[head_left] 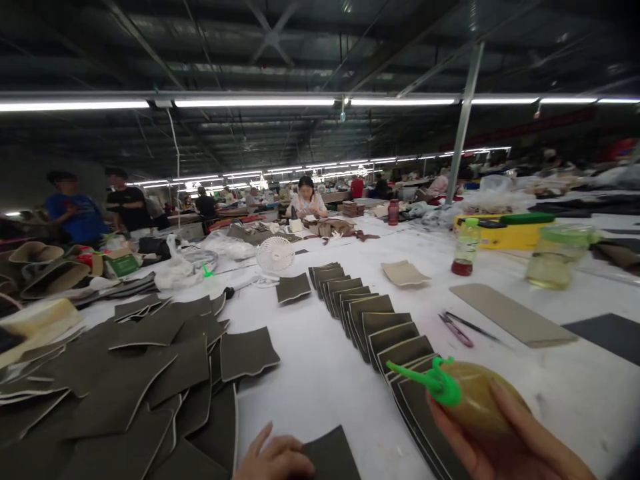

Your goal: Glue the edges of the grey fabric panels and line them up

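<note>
In my right hand [505, 437] is a squeeze glue bottle [483, 393], its yellowish body tilted and its green nozzle pointing left. The fingers are wrapped round the bottle. At the bottom middle, my left hand [275, 459] rests with its fingers apart against the edge of a dark fabric-like piece [334, 455] on the table. Beneath and beyond the bottle runs a row of overlapping dark pieces with pale edges [373, 313]. To the left lies a loose heap of similar pieces [135, 373].
Pink-handled thread snips [456, 330] and a dark pen-like tool [473, 325] lie at right, near a beige panel [513, 313]. Farther back stand a drink bottle [465, 247], a jug [555, 260], a yellow box [515, 233] and a small white fan [275, 255]. Another person [307, 200] sits across.
</note>
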A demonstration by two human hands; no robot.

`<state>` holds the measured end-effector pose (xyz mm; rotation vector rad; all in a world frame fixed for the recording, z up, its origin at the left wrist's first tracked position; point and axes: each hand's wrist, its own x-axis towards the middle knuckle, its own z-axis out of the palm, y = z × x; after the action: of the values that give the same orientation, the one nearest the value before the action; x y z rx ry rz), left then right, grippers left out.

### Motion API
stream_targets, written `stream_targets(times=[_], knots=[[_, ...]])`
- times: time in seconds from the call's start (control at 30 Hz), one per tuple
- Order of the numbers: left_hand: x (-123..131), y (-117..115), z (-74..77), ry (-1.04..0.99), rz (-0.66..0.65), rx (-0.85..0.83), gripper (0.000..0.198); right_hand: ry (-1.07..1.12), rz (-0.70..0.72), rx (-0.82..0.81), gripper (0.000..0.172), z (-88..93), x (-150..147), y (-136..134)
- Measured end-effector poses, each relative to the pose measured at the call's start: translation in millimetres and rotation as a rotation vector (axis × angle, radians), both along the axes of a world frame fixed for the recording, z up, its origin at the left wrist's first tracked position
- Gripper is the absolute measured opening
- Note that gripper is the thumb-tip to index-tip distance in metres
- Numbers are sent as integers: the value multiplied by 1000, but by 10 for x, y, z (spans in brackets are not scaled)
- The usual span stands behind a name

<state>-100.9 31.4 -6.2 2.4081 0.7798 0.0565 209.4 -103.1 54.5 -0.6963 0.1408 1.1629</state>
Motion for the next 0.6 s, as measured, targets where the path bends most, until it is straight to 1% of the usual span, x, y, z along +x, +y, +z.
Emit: stream_targets(times=[0.03, 0.07, 0.13, 0.17, 0.23, 0.27, 0.3, 0.33, 0.4, 0.47, 0.53, 0.6], knots=[[-21, -42, -26, 80, 14, -22, 23, 31, -17, -3, 63, 60, -50, -9], [-38, -72, -2, 152, 28, -19, 21, 41, -25, -4, 63, 103, -99, -20], [-40, -144, 157, 264, 32, 55, 24, 25, -33, -9, 61, 135, -179, -47], [-16, -200, 263, 294, 58, 104, 31, 3, -31, -13, 60, 129, -210, -63], [92, -362, 442, 290, 170, 149, 43, -71, -34, -13, 60, 91, -248, -102], [175, -458, 493, 264, 235, 136, 45, -119, -36, -12, 59, 65, -257, -124], [271, -557, 513, 245, 269, 94, 46, -167, -39, -13, 57, 41, -260, -146], [372, -651, 503, 239, 293, 44, 51, -208, -43, -16, 55, 18, -259, -169], [567, -802, 426, 261, 335, -43, 71, -258, -41, -35, 53, -13, -248, -211], [713, -888, 336, 296, 383, -71, 88, -273, -42, -55, 53, -25, -231, -245], [786, -917, 287, 316, 403, -71, 96, -281, -47, -62, 54, -19, -215, -268], [791, -918, 290, 318, 386, -80, 99, -296, -48, -65, 54, -2, -203, -284]])
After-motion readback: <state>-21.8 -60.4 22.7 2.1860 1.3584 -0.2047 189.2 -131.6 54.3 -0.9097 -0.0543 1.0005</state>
